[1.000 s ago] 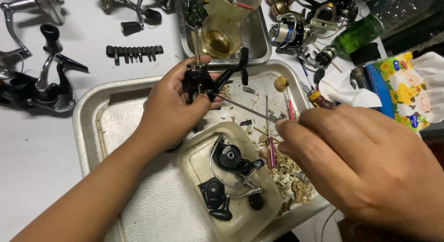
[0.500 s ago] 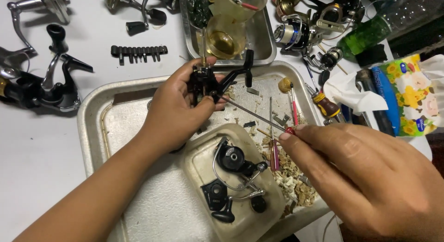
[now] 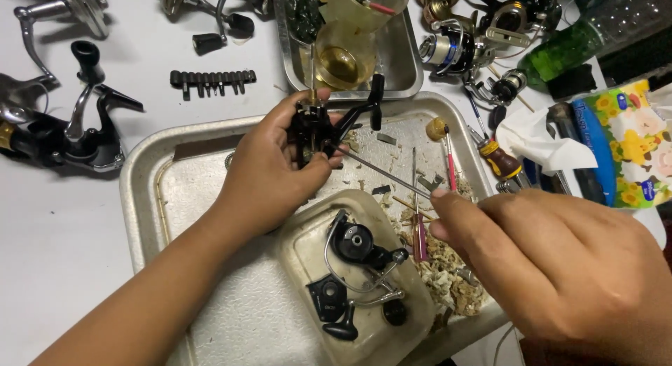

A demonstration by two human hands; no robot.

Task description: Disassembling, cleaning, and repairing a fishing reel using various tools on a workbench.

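Thin metal rod (image 3: 381, 173) runs diagonally from right hand (image 3: 560, 268), whose fingers pinch its near end, up-left to black fishing reel body (image 3: 315, 128), gripped tightly by closed left hand (image 3: 269, 173).

The 1 head camera looked steeply down from close above the metal tray (image 3: 150, 198) at frame centre, cropping the forearms at the lower edge.
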